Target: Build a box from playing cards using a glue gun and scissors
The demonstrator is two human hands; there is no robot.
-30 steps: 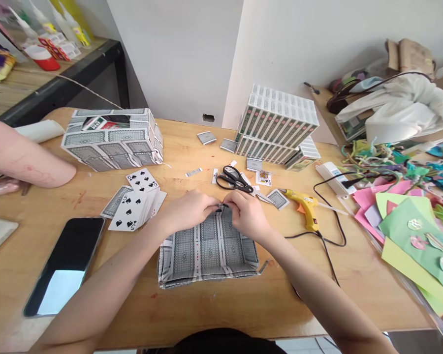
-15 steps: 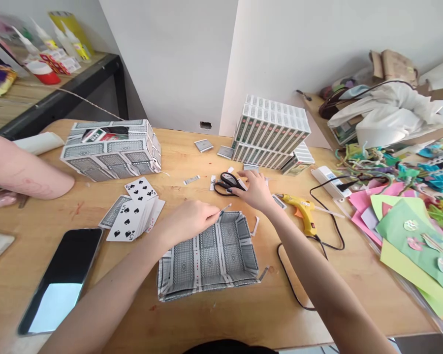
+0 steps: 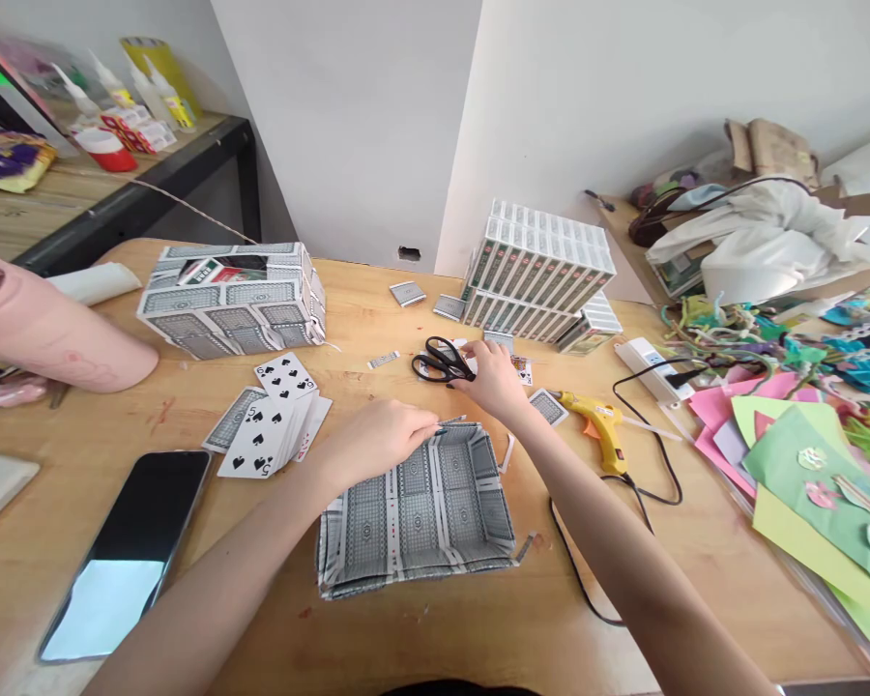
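A shallow tray made of playing cards, grey patterned backs showing, sits on the table before me. My left hand is closed at its far rim, fingertips pinching a thin card strip that lies along the edge. Beyond the tray my right hand is closed around the blade end of black-handled scissors, whose loops point left. The blades are mostly hidden by my fingers. Cut card pieces lie under and around the scissors, including a king card and a face-down card.
Right of my right hand lies a yellow glue gun with its cord, by a white power strip. Boxed card decks stand behind. To the left are a card-covered box, loose cards and a phone.
The scissors have shifted slightly left with my right hand. The strip at my left fingertips has come down from a raised angle to the tray's rim. The whole view has shifted a little.
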